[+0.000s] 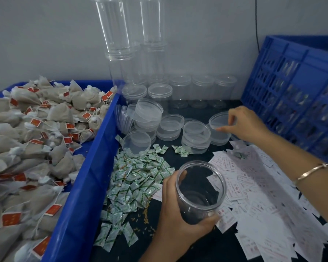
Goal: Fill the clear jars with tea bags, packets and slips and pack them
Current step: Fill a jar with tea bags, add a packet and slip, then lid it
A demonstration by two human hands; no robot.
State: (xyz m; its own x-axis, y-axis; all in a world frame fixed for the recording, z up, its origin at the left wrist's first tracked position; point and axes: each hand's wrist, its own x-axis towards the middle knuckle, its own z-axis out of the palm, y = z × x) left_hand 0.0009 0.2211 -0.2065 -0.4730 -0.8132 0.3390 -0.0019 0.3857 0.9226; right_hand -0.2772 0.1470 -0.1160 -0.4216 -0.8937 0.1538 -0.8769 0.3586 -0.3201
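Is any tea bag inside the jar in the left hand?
No, the jar in the left hand shows no tea bags; they lie in the bin.

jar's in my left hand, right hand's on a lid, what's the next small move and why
Probably lift that lid free, since the right hand pinches its rim. The jar gripped in the left hand looks empty, though, so the lid should wait beside it while tea bags go in.

Clear jar (201,186), empty, tilted, in your left hand (175,212). Tea bags (38,118) heaped far left. Green packets (134,180) piled left of jar, white slips (263,201) spread right. Your right hand (244,126) pinches lid (219,132).
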